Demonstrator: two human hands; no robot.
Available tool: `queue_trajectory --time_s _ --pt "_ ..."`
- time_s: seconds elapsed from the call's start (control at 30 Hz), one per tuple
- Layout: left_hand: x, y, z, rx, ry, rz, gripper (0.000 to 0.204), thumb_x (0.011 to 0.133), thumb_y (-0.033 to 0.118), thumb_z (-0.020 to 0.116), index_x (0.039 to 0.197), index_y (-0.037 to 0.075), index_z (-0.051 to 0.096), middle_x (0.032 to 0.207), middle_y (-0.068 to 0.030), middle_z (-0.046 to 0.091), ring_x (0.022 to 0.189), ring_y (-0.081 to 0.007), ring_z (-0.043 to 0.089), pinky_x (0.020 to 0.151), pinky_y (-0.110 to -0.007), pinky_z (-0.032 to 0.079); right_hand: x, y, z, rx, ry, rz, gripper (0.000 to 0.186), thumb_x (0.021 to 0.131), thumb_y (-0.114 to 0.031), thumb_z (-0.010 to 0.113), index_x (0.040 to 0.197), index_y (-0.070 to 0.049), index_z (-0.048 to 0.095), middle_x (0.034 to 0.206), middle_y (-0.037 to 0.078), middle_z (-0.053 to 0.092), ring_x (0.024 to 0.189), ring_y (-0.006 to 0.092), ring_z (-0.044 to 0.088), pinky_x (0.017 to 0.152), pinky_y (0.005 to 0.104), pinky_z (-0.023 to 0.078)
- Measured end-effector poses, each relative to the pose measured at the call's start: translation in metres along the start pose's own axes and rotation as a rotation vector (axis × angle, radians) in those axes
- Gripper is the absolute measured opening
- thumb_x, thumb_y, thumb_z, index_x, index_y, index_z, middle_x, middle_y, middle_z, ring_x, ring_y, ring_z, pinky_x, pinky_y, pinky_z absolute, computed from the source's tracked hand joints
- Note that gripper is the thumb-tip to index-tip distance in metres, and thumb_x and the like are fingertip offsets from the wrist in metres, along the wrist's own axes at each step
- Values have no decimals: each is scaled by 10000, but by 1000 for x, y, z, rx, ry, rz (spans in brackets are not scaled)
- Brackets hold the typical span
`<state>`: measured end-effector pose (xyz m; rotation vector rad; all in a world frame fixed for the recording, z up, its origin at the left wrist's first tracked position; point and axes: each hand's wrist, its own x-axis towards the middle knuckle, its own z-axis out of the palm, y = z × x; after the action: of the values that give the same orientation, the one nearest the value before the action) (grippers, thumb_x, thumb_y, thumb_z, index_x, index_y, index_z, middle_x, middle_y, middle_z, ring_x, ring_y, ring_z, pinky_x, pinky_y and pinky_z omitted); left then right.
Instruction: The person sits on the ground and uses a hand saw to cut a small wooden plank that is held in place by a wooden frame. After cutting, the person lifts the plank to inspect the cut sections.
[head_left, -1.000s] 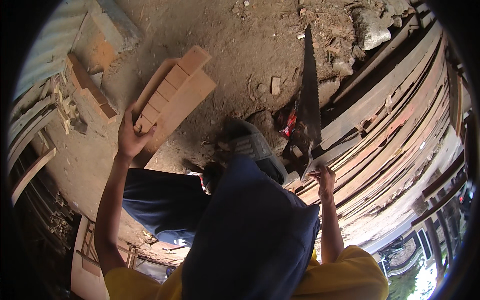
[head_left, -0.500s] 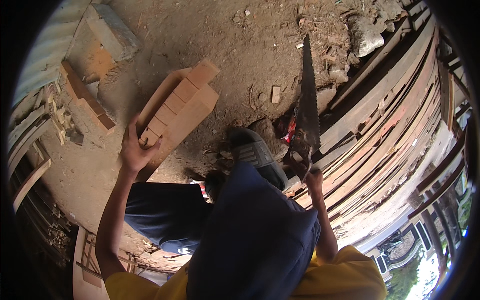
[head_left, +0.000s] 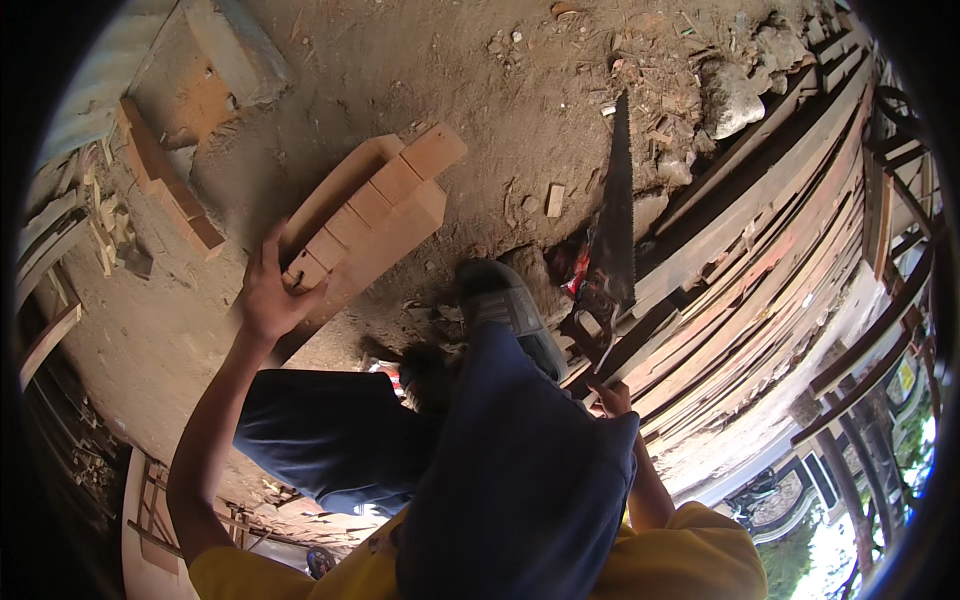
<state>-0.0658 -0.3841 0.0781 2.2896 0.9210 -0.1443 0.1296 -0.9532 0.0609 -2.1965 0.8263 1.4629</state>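
My left hand (head_left: 272,300) grips the near end of a wooden workpiece (head_left: 370,245), fingers along its left side and thumb over the right. Its raised middle strip (head_left: 348,218) has several crosswise lines and dark marks near my hand. At right, a handsaw (head_left: 617,210) leans by the stacked boards, its toothed blade pointing away from me and its handle (head_left: 588,325) nearest me. Just below that handle is my right hand (head_left: 610,399), apart from the grip. Its fingers look curled, partly hidden by my knee; whatever they hold does not show clearly.
Long stacked boards (head_left: 765,260) run along the right side. A stepped wooden piece (head_left: 170,185) and a concrete block (head_left: 235,50) lie at far left. A small wood offcut (head_left: 555,200) rests on the dirt beyond my sandalled foot (head_left: 515,315). Rocks (head_left: 735,105) sit at far right.
My right hand has come off the saw handle and drawn back toward my knee. The saw has shifted slightly nearer me. My left hand keeps its hold on the wooden workpiece.
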Motion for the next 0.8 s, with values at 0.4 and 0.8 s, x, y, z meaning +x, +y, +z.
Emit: queue_trajectory --time_s 0.4,0.8 --pt "-6 -6 7 -27 8 3 810 735 235 782 1385 36 341 1243 -240 513 1164 -382 531 948 -451 456 -65 55 11 -195 -14 -204 425 802 -309 715 1005 55 628 877 142 651 724 222 661 638 312 561" --pt "-7 -3 6 -16 11 12 778 764 316 760 1379 79 346 1252 -232 524 1153 -352 551 944 -425 462 -72 91 3 -197 -39 -242 405 824 -308 692 1008 47 628 883 141 653 728 219 661 644 309 558"
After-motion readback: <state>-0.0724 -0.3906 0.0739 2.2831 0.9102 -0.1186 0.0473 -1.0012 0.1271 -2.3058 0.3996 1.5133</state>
